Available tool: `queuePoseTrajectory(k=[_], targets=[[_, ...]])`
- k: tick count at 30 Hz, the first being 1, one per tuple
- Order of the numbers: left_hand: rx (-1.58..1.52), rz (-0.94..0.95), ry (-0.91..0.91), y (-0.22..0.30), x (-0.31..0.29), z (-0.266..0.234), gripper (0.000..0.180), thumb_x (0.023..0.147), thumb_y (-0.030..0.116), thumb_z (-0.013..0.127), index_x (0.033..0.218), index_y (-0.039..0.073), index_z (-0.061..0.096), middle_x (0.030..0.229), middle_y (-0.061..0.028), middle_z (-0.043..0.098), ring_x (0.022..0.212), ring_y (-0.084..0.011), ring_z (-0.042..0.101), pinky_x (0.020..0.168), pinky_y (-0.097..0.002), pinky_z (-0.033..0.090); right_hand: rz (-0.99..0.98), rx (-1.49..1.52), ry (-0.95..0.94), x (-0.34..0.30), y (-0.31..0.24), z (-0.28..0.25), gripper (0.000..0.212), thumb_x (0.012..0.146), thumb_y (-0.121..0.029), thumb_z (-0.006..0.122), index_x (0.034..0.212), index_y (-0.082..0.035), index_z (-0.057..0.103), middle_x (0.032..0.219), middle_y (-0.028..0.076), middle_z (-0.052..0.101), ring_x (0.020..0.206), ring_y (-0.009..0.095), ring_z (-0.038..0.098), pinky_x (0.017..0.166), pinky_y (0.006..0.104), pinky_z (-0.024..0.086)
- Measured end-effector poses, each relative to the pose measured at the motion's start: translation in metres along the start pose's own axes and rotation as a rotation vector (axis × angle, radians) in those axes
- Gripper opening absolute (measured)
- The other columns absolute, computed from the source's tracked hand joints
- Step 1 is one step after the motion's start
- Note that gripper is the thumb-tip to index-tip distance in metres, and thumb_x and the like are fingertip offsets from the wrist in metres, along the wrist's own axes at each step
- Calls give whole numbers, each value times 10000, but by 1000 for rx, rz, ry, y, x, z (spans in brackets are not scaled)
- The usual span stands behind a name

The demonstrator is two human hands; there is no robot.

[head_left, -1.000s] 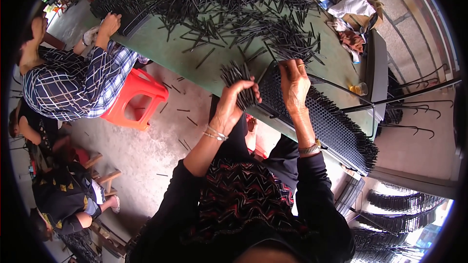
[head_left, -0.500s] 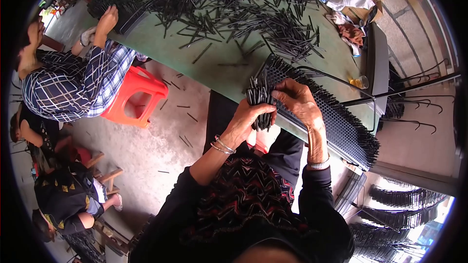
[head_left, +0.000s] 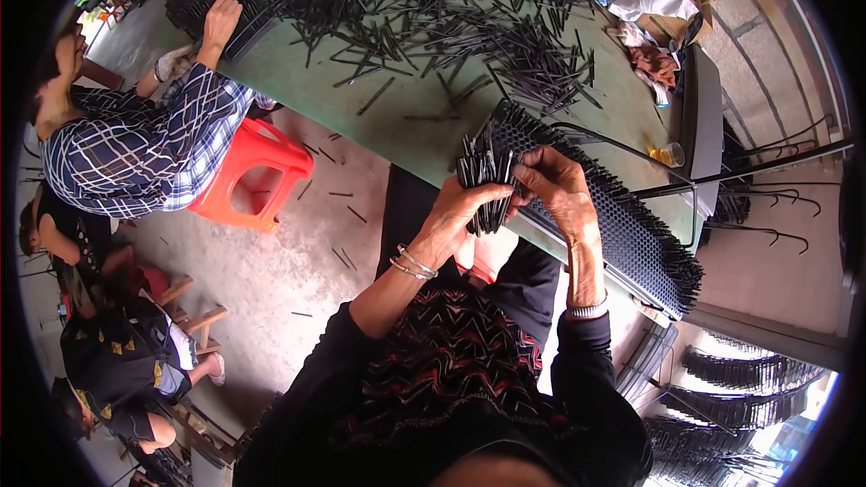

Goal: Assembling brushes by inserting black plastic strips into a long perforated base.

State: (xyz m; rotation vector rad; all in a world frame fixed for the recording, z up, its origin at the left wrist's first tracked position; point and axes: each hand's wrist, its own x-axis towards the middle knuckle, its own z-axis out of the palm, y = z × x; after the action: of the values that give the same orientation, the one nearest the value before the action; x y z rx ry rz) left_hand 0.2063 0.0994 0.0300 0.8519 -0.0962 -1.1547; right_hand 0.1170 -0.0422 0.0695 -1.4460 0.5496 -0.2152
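Bundle of thin black rods (head_left: 485,182): short, straight, packed side by side, ends roughly level, standing near upright at the table (head_left: 406,122) edge, just beside a black perforated rack (head_left: 622,225). Rack long, lying slantwise on the table, already stuck full w/ rods.

Soft, even daylight, sharp centre, strong fisheye bending and black vignette at the rim.

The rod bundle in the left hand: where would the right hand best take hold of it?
Probably at the upper half of the rod bundle, coming from its right side. The left hand already wraps the lower part from the left, while the rods stand roughly upright with tops fanned and bare. The right hand sits just beside them, above the perforated tray.
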Motion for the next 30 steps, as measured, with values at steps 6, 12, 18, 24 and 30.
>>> queuePoseTrajectory(k=[6, 12, 18, 24, 30], targets=[[58, -31, -16, 6, 0, 0, 232, 824, 61, 659, 1028, -44, 629, 855, -134, 693, 711, -199, 674, 655, -290, 552, 0, 56, 0, 1, 1, -3, 96, 875, -47, 648, 906, 12, 579, 721, 53, 612, 592, 130, 608, 585, 255, 492], [81, -40, -13, 7, 3, -3, 232, 812, 60, 669, 1015, -48, 637, 864, -128, 694, 717, -199, 678, 669, -287, 551, -17, 29, 34, 2, -1, -1, 108, 883, -62, 644, 920, 20, 584, 741, 64, 618, 603, 135, 616, 600, 255, 499], [112, -29, 12, 7, -1, -4, 249, 798, 65, 679, 1013, -54, 640, 863, -128, 696, 724, -195, 680, 676, -279, 546, 1, -45, 31, 5, -3, -2, 115, 893, -66, 623, 941, 32, 587, 759, 67, 625, 633, 139, 626, 629, 261, 508], [47, -25, 48, 0, 2, -13, 206, 824, 67, 653, 992, -50, 630, 916, -170, 693, 799, -249, 696, 714, -320, 563, -60, -163, 88, 0, -24, -3, 128, 902, -65, 599, 954, 49, 575, 795, 93, 642, 693, 158, 646, 693, 275, 528], [-224, -69, 5, 0, 0, -20, 218, 908, 178, 579, 1023, -6, 595, 1084, -256, 636, 1046, -400, 624, 795, -489, 567, -387, -264, 447, 15, -18, -12, 77, 926, -13, 560, 984, 36, 552, 841, 99, 658, 756, 156, 674, 721, 257, 522]])
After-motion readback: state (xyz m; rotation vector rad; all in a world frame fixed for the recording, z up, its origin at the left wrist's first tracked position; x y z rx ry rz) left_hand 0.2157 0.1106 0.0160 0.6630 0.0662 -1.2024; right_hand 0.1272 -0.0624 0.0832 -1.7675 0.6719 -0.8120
